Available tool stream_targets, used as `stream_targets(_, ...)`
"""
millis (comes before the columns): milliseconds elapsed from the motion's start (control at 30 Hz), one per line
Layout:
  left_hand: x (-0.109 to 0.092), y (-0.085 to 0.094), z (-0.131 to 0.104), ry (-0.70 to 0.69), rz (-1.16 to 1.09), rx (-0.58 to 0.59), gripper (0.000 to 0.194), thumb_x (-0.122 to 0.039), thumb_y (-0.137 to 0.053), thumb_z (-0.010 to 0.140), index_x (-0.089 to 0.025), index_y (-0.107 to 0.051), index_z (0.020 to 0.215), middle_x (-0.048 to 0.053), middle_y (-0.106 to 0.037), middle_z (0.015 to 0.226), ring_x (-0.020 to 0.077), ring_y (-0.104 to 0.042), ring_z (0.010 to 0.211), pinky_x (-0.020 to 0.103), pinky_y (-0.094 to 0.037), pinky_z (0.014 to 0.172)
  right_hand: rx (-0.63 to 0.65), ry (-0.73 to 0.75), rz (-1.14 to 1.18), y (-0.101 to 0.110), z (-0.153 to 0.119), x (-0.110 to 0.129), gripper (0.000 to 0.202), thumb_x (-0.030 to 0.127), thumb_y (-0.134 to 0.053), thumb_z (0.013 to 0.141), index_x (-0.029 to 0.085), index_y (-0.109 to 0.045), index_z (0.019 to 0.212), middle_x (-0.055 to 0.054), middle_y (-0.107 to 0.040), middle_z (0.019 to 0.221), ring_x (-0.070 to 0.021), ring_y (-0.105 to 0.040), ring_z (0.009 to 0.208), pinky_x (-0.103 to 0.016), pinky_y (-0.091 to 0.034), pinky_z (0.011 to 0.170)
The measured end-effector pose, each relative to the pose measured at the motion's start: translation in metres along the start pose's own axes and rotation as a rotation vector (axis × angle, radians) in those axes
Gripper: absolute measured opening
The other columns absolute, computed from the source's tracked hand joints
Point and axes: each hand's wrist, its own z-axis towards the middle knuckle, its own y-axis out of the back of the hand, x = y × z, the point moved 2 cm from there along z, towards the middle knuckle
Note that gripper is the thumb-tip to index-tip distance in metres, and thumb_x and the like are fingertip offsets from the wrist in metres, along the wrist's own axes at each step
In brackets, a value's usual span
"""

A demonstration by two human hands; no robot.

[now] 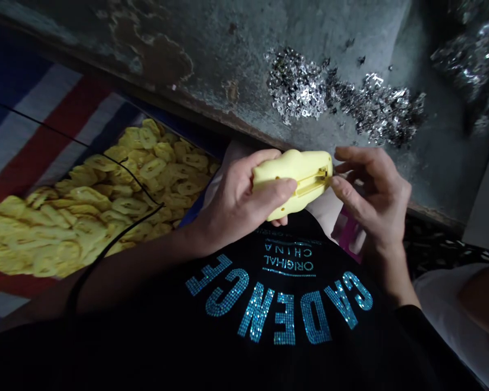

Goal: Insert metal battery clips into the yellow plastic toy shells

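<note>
My left hand (244, 201) is closed around a pale yellow plastic casing (295, 163), its thumb lying along the long slot in the casing. The casing has a rounded, wavy outline and small holes. A small dark metal clip (323, 174) sits at the right end of that slot. At that same end is my right hand (370, 190), fingers curled and apart, the thumb tip at or very near the casing's edge. Nothing shows between its fingers. Beyond the hands, a pile of small shiny metal clips (297, 87) lies on the worn grey metal tabletop (224, 32).
A large heap of similar yellow plastic parts (138, 163) lies to the left on a striped red, white and blue sheet (65, 130). A black cord (122, 233) crosses in front of it. Clear bags (472, 60) sit at the far right. Another person's leg (464, 304) shows at lower right.
</note>
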Motion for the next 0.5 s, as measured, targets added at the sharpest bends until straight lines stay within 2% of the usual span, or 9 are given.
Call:
stream_targets(100,-0.004,-0.004,-0.004,-0.139,0.183,0.010,0.027,-0.041,-0.087,0.093,-0.021,-0.075,0.106,0.002,-0.072,0.083,0.0174,-0.066,0.062,0.028,-0.058,0.054,0.140,-0.115,0.282,-0.003,0.010,-0.016,0.047,0.054,-0.091,0.099,0.030,-0.077,0.137,-0.005,-0.084,0.123,-0.0242,-0.083,0.102,-0.040,-0.073,0.089)
stream_targets(167,-0.008,-0.008,-0.005,-0.263,0.307,0.010,0.023,-0.040,-0.087,0.093,-0.023,-0.072,0.093,0.003,-0.068,0.085,0.0190,-0.063,0.071,0.032,-0.061,0.064,0.180,-0.147,0.346,-0.006,0.014,-0.024,0.050,0.060,-0.091,0.096,0.028,-0.077,0.131,-0.003,-0.084,0.115,-0.0216,-0.082,0.098,-0.036,-0.071,0.088)
stream_targets(233,-0.012,-0.012,-0.004,-0.367,0.413,0.030,0.025,-0.040,-0.087,0.091,-0.024,-0.068,0.086,0.004,-0.068,0.089,0.0216,-0.063,0.080,0.036,-0.064,0.076,0.173,-0.146,0.353,-0.009,0.013,-0.028,0.049,0.061,-0.092,0.095,0.027,-0.077,0.127,-0.001,-0.083,0.108,-0.0200,-0.081,0.094,-0.033,-0.069,0.083)
stream_targets(300,-0.015,-0.013,-0.003,-0.406,0.450,0.119,0.029,-0.039,-0.091,0.087,-0.024,-0.067,0.086,0.006,-0.072,0.101,0.0237,-0.067,0.089,0.039,-0.065,0.084,0.108,-0.103,0.373,-0.011,0.007,-0.030,0.049,0.060,-0.091,0.095,0.028,-0.077,0.128,-0.001,-0.083,0.108,-0.0191,-0.081,0.091,-0.032,-0.069,0.082)
stream_targets(367,-0.016,-0.010,-0.002,-0.351,0.365,0.285,0.040,-0.039,-0.100,0.081,-0.024,-0.070,0.101,0.008,-0.076,0.118,0.0251,-0.073,0.099,0.038,-0.068,0.086,0.013,-0.045,0.399,-0.013,-0.002,-0.033,0.046,0.057,-0.090,0.097,0.031,-0.076,0.133,-0.001,-0.084,0.112,-0.0191,-0.082,0.092,-0.034,-0.070,0.084)
stream_targets(433,-0.014,-0.005,0.000,-0.252,0.242,0.443,0.067,-0.037,-0.108,0.073,-0.027,-0.071,0.128,0.009,-0.075,0.136,0.0254,-0.077,0.105,0.036,-0.071,0.087,-0.091,0.034,0.389,-0.014,-0.011,-0.036,0.043,0.052,-0.087,0.100,0.034,-0.076,0.137,-0.002,-0.085,0.115,-0.0201,-0.083,0.094,-0.035,-0.070,0.085)
stream_targets(500,-0.010,0.000,0.005,-0.198,0.210,0.545,0.098,-0.035,-0.113,0.066,-0.034,-0.066,0.152,0.011,-0.070,0.148,0.0255,-0.077,0.109,0.037,-0.074,0.088,-0.182,0.120,0.322,-0.015,-0.019,-0.038,0.043,0.050,-0.085,0.101,0.035,-0.076,0.139,-0.004,-0.086,0.113,-0.0222,-0.083,0.095,-0.037,-0.071,0.083)
